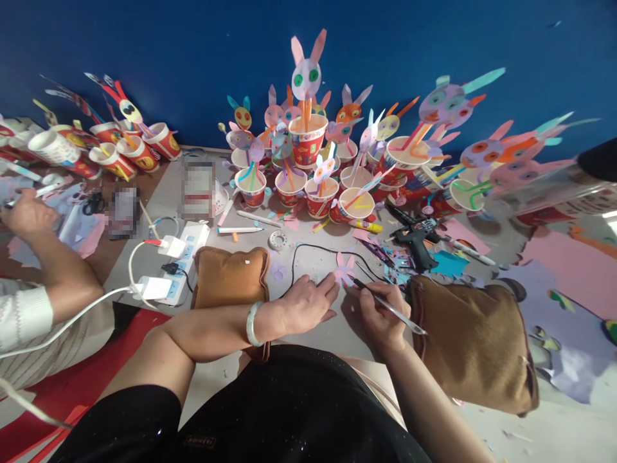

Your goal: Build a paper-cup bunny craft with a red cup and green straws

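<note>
A small pink paper rabbit head (344, 269) with two ears lies flat on the table in front of me. My left hand (308, 305) rests palm down with its fingers stretched out, the fingertips at the cutout's left edge. In my right hand (383, 316), the fingers are closed round a pen (395, 308) with a dark tip end and a clear barrel. Its tip is at the cutout's lower right edge; whether it touches the paper I cannot tell. A black cable (332, 247) curves behind the cutout.
Paper cups with rabbit figures (308, 138) crowd the back. A black glue gun (417, 241), markers (241, 229) and tape roll (277, 240) lie ahead. Brown cushions (475, 341) flank my arms. A power strip (187, 260) and a co-worker's hand (31, 215) are at left.
</note>
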Tool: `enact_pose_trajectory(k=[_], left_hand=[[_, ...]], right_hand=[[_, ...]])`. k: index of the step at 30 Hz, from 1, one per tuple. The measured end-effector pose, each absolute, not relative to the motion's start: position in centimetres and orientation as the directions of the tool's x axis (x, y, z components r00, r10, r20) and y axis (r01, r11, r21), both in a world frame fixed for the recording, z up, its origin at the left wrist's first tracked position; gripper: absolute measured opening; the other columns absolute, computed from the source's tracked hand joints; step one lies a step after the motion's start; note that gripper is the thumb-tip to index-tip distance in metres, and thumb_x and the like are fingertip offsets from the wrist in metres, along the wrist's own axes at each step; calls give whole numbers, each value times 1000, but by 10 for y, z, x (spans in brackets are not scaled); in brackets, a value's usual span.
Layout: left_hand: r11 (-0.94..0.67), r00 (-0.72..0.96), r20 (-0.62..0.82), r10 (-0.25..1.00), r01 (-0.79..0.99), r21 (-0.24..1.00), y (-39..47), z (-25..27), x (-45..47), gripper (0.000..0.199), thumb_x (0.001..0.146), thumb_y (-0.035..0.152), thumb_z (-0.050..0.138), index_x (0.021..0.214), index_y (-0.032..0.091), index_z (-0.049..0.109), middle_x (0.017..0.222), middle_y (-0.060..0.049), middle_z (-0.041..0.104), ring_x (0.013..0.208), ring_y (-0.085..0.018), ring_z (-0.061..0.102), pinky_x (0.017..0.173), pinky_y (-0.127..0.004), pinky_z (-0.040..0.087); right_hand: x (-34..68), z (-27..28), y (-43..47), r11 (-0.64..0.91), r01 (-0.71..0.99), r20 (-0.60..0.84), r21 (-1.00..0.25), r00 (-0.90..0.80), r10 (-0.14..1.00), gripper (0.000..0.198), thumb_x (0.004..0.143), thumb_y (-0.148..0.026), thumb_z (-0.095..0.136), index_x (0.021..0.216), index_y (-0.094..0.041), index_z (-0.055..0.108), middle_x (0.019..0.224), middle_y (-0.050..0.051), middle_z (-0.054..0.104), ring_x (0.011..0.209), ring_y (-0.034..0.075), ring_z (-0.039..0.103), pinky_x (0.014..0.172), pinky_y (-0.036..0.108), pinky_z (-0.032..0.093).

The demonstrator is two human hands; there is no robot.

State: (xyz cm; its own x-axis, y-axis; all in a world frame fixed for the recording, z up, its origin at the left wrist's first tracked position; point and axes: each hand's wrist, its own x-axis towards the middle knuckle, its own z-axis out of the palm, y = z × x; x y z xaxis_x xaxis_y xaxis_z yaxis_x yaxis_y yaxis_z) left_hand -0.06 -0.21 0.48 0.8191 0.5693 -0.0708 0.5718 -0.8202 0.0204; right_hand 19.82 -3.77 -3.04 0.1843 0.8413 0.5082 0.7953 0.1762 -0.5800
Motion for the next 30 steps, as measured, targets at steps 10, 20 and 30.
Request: enact_pose_trajectory(k=[10,20,30], left_hand=[[-816,815,-74,574,578,34,-2,8,0,57,99,50,48,141,11,49,149,-21,47,76,-17,66,77,-36,45],[-808,808,-89,583,587,40,-3,8,0,57,100,50,47,142,11,48,151,-22,45,79,-18,67,80,-36,44],[-808,807,-90,584,588,34,-3,8,1,60,99,51,49,143,10,47,151,-23,45,77,-18,67,80,-37,45]], right_hand=[[198,-25,-35,175,786,449,-592,141,882,7,82,-29,60,80,-22,59,67,0,68,52,15,62,54,27,51],[199,-27,-32,136,767,368,-627,137,920,7,80,-30,60,78,-23,59,69,3,70,57,17,64,58,30,53],[198,-27,-31,170,731,362,-661,111,926,10,82,-31,62,79,-22,60,68,2,70,55,15,62,56,27,51]])
